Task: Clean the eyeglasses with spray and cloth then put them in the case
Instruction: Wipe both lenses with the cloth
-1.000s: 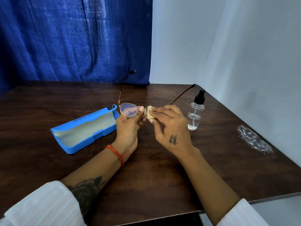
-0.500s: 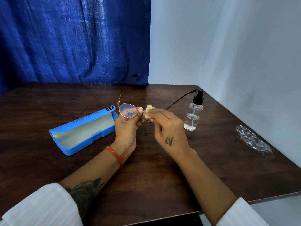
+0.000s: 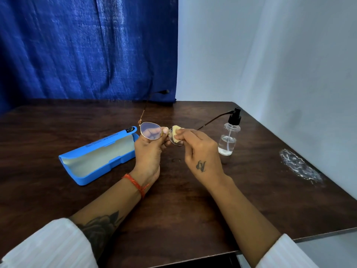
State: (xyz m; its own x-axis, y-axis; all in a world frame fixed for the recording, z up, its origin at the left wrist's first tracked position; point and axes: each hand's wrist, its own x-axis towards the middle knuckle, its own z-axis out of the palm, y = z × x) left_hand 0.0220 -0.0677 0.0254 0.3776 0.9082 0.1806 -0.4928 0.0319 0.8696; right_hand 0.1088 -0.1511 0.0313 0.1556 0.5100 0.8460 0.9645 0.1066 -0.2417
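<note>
Thin gold-rimmed eyeglasses (image 3: 150, 130) are held up over the middle of the table, temples open and pointing away from me. My left hand (image 3: 149, 151) pinches them at the bridge. My right hand (image 3: 201, 151) presses a small pale yellow cloth (image 3: 176, 132) against the right lens, which is mostly hidden by cloth and fingers. A blue case (image 3: 96, 155) lies open on the table to the left, pale lining up. A clear spray bottle (image 3: 229, 139) with a black pump stands upright to the right of my hands.
The dark wooden table (image 3: 173, 200) ends at a front edge near me and at a right edge beside a white wall. A whitish smear (image 3: 299, 166) marks the table's right side. A blue curtain (image 3: 87, 49) hangs behind.
My right hand has shifted the cloth slightly on the right lens, in a rubbing motion. The glasses, the case and the bottle stay where they were.
</note>
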